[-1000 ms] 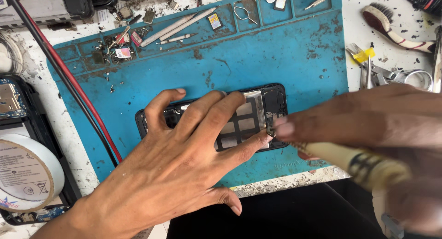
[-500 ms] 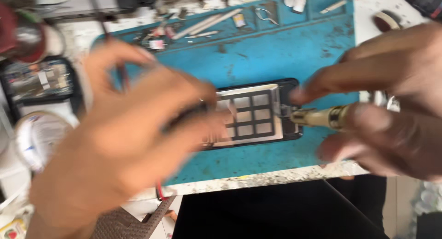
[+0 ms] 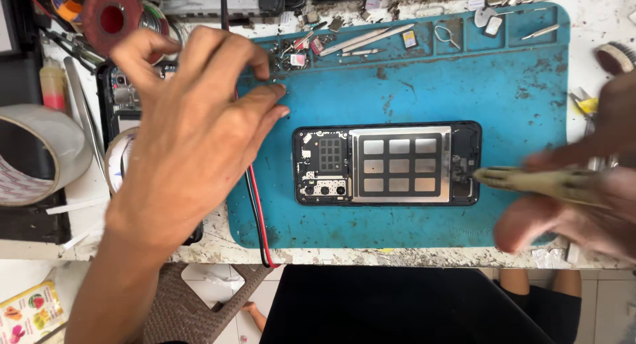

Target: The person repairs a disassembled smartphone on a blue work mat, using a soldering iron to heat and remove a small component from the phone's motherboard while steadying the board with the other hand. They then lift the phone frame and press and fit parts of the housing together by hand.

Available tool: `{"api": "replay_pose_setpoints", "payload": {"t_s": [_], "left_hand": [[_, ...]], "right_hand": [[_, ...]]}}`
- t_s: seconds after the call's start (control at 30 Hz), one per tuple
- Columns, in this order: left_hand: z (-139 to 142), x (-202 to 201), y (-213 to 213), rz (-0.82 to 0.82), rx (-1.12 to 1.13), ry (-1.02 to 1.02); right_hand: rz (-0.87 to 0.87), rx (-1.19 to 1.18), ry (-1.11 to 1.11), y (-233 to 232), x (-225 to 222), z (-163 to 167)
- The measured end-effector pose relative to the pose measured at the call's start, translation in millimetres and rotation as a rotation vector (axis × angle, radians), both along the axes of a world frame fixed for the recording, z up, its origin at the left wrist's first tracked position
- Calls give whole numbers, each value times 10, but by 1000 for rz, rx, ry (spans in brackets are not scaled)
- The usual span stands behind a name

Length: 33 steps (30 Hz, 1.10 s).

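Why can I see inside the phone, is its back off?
Yes, off. The phone lies flat on the blue mat with no cover: metal shield, circuit board and camera holes show.

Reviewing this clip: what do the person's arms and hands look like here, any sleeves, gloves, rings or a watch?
Both are bare. The left hand and its forearm show no sleeve, glove, ring or watch. The right hand is motion-blurred and cropped at the edge; no glove shows, finer detail cannot be told.

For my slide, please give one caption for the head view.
Right hand holds a screwdriver to an opened phone on a blue mat; left hand hovers beside.
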<state>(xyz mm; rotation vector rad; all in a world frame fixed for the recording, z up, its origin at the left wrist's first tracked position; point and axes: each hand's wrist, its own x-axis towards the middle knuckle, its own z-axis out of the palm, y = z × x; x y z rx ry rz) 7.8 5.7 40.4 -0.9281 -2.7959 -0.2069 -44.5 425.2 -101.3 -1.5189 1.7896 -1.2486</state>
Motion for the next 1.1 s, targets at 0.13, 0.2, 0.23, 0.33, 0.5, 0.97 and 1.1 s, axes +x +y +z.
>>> {"api": "replay_pose_setpoints", "payload": {"t_s": [0.13,0.2,0.23,0.33,0.5,0.97,1.1], "left_hand": [[-192,11,83,11,-9,17],[-289,21,91,17,-13,10],[-331,21,95,30,-42,20],[-433,-12,110,49,-102,49],[-351,-38,80,0,-85,16],[-253,139,-184,39,15,62],[-275,160,-156,42,80,53]], "right_hand": [[82,-6,26,-145,-106,245],[34,-11,111,-219,-86,428],[-45,-27,192,-242,-48,508],[-251,-67,393,-234,75,630],[-412,-105,313,-193,218,509],[-310,-200,-375,-350,645,419],[-240,-91,-400,-221,717,447]]}}
